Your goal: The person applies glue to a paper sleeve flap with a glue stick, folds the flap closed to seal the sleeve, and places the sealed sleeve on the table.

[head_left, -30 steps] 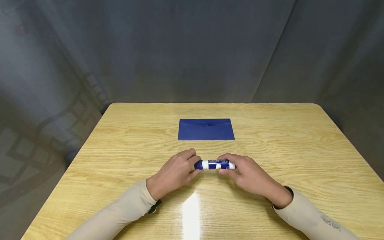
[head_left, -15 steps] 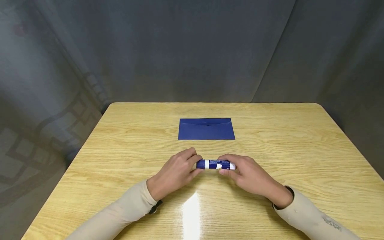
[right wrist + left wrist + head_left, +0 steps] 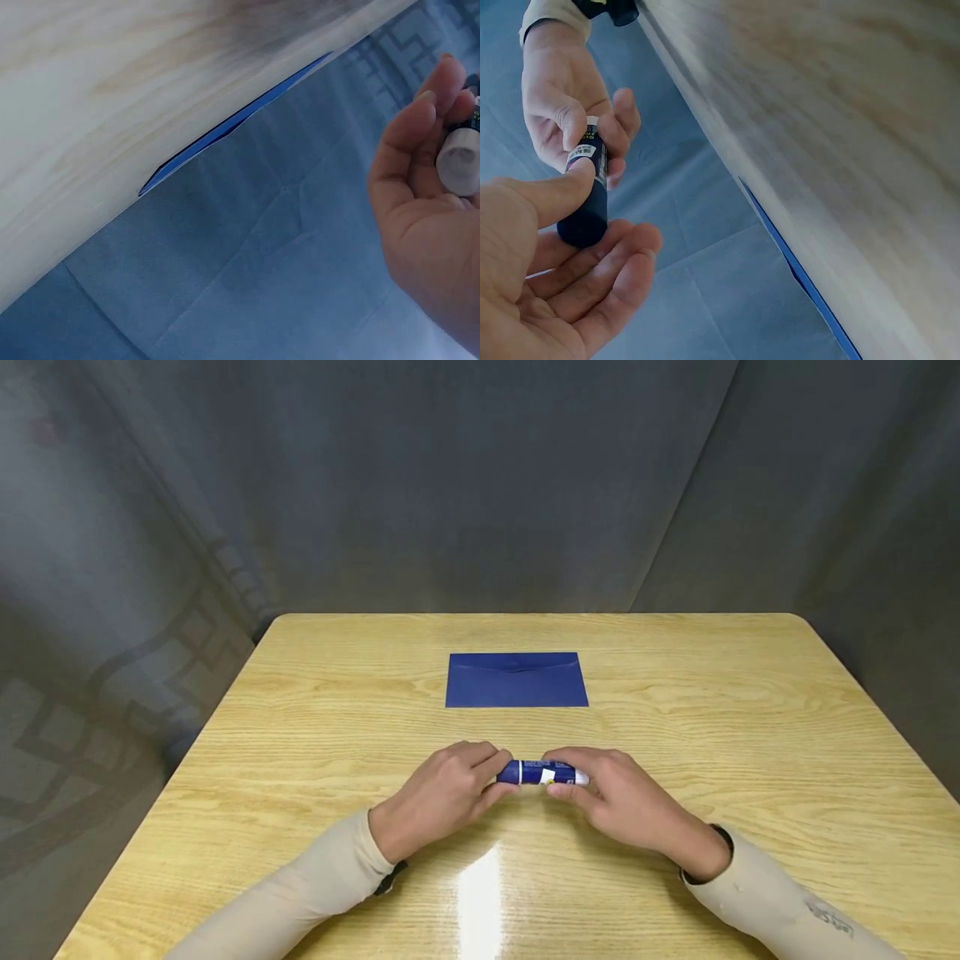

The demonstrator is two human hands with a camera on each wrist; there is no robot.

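A glue stick (image 3: 534, 772) with a blue label, a dark blue cap and a white base lies level between both hands over the front half of the table. My left hand (image 3: 448, 789) pinches the capped end, thumb on one side and fingers on the other. Around the base end, the thumb and fingers of my right hand (image 3: 628, 800) grip the barrel. The left wrist view shows the cap (image 3: 585, 217) under the left thumb. In the right wrist view, the white base (image 3: 459, 161) sits within the curled right fingers. A thin white band shows between cap and label.
Behind the hands, a blue envelope (image 3: 517, 687) lies flat on the wood-grain table (image 3: 712, 693), its flap side up. Dark grey curtains (image 3: 465, 485) hang past the back edge and both sides.
My left hand has slid slightly right with the cap, narrowing the white band between cap and label from wide to thin. My right hand stays in place on the base end.
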